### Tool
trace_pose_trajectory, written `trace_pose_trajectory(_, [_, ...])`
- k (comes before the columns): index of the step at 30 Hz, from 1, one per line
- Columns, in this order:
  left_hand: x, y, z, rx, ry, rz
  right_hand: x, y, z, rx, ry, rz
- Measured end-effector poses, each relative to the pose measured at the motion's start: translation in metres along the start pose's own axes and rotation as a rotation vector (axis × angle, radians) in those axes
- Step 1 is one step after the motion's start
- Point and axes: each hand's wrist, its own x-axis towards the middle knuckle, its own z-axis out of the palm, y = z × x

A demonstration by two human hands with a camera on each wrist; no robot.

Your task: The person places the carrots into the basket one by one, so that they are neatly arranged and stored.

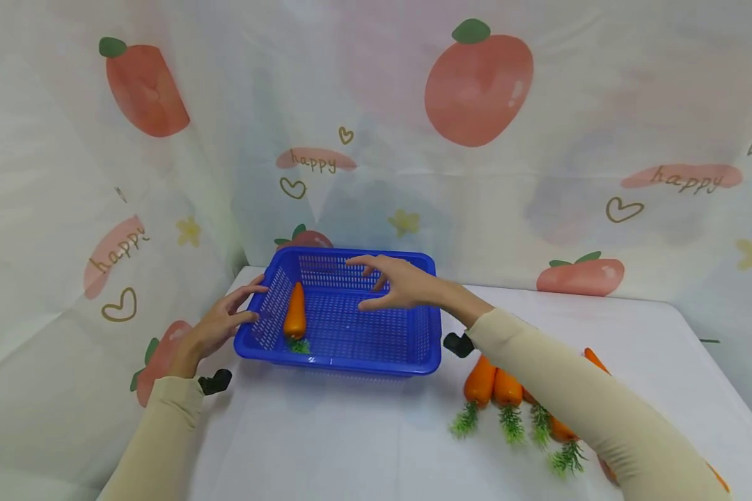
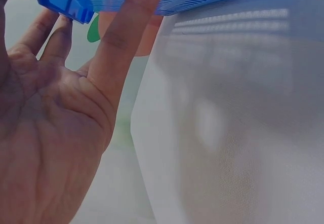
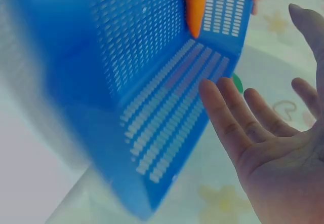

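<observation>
A blue slotted plastic basket (image 1: 376, 351) stands on the white table, and one orange toy carrot (image 1: 295, 311) with a green top lies inside along its left wall. My left hand (image 1: 228, 320) is open, its fingers touching the basket's left rim (image 2: 71, 8). My right hand (image 1: 390, 282) hovers open above the basket's middle, fingers spread and holding nothing. The right wrist view shows the open palm (image 3: 273, 148) over the basket's floor (image 3: 162, 72) and the carrot's tip (image 3: 196, 3). Several more carrots (image 1: 507, 390) lie on the table right of the basket, partly hidden under my right sleeve.
A white cloth with peach and "happy" prints (image 1: 476, 83) hangs close behind and to the left of the table. The table's right edge (image 1: 727, 390) runs diagonally. Bare tabletop (image 1: 326, 438) lies in front of the basket.
</observation>
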Motion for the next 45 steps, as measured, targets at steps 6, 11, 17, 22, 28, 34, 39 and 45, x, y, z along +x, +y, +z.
trace_pose_trajectory(6, [0.002, 0.003, 0.002, 0.007, -0.003, 0.006, -0.049, 0.013, -0.02, -0.003, 0.073, -0.021])
trace_pose_trajectory(11, [0.003, 0.004, 0.002, 0.003, -0.008, 0.004, -0.099, 0.024, -0.034, -0.042, 0.113, 0.034])
trace_pose_trajectory(17, [0.0, 0.004, 0.001, 0.026, 0.013, -0.002, -0.157, 0.041, -0.047, -0.084, 0.16, 0.141])
trace_pose_trajectory(22, [0.0, 0.003, 0.0, 0.035, 0.007, 0.003, -0.203, 0.049, -0.059, -0.103, 0.203, 0.155])
trace_pose_trajectory(28, [-0.003, 0.003, 0.0, 0.041, 0.007, 0.011, -0.25, 0.054, -0.069, -0.17, 0.295, 0.159])
trace_pose_trajectory(34, [-0.005, 0.005, 0.0, 0.037, 0.0, -0.007, -0.291, 0.062, -0.068, -0.218, 0.358, 0.243])
trace_pose_trajectory(39, [-0.004, 0.005, 0.001, 0.039, -0.008, -0.009, -0.315, 0.071, -0.064, -0.181, 0.37, 0.282])
trace_pose_trajectory(45, [-0.002, 0.004, 0.002, 0.057, -0.017, 0.0, -0.331, 0.078, -0.06, -0.152, 0.363, 0.307])
